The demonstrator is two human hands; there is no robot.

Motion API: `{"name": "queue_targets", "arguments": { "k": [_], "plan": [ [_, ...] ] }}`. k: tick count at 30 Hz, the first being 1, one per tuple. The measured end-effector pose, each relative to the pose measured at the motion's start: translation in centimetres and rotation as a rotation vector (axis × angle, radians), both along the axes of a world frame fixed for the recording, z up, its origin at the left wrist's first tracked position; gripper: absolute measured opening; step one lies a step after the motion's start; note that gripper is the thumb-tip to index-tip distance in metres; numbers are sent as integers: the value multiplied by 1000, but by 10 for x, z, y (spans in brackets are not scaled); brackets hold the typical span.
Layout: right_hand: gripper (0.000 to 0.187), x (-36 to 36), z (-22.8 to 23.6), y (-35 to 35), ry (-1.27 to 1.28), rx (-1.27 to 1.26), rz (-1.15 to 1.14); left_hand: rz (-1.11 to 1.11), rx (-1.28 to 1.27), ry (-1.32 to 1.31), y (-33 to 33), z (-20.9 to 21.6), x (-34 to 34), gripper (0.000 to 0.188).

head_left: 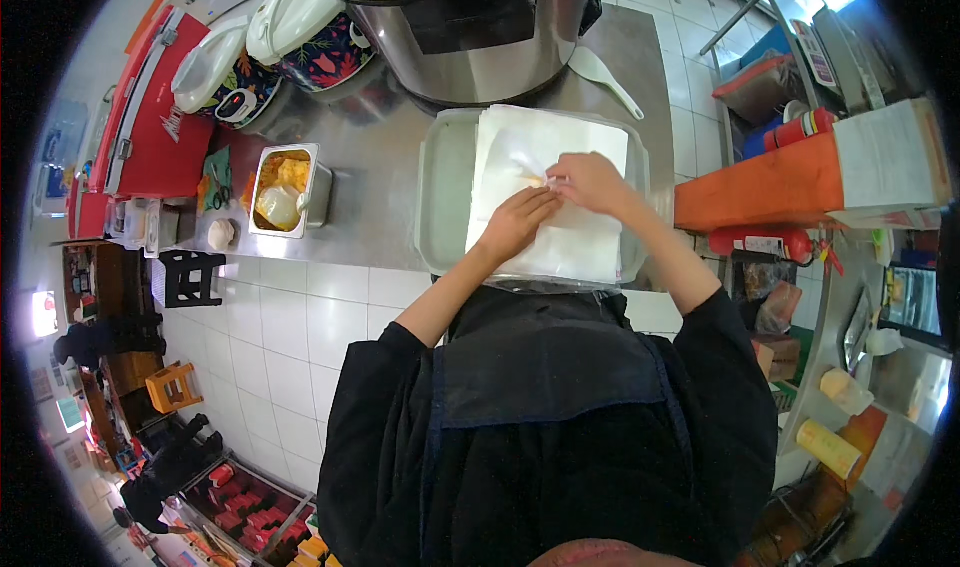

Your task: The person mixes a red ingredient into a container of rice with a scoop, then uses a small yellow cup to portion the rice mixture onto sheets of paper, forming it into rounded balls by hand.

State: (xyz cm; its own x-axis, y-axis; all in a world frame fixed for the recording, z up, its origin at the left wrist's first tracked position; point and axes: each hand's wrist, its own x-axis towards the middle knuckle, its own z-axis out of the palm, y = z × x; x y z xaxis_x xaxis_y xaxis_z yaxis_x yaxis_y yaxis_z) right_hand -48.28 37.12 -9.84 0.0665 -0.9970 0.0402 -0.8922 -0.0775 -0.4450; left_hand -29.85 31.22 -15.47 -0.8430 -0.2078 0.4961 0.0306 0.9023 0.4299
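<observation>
A piece of thin, translucent plastic (516, 157) lies crumpled over a stack of white paper sheets (590, 252), with a small orange-yellow spot near my fingers. My right hand (588, 182) pinches the plastic from the right. From the lower left, my left hand (520, 223) meets it, its fingers together and their tips closed at the plastic's edge. Under the stack is a pale grey-green tray (446, 192) at the front edge of the steel table (370, 197). What lies between my fingertips is too small to tell.
A large steel cooker (480, 57) stands behind the tray, with a white rice paddle (606, 82) to its right. Leftward are a metal pan (318, 192) of yellow food, two patterned pots (318, 52) and a red box (160, 117). Right of the table is an orange-sided box (755, 192).
</observation>
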Motion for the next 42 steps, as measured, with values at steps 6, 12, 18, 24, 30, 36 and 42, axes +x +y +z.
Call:
{"name": "queue_targets", "arguments": {
  "k": [6,12,18,24,30,36,42],
  "plan": [
    [17,25,-17,34,49,-179,10,306,-149,291,7,-3,-1,41],
    [25,29,-36,48,236,-204,60,81,-446,-168,-12,44,-19,33],
    [32,12,-47,80,46,-277,11,-161,-213,-361,-39,35,23,40],
    [23,-10,-64,77,-108,-264,-72,-31,119,-169,-50,-18,39,33],
    [23,-19,-44,37,-340,223,-529,309,670,-503,-70,-3,4,39],
    [31,-18,-25,7,133,276,-252,152,226,-735,-85,22,-29,42],
    [20,-20,-34,26,-198,99,-140,-84,180,-274,-71,20,-7,21]
  ]
}}
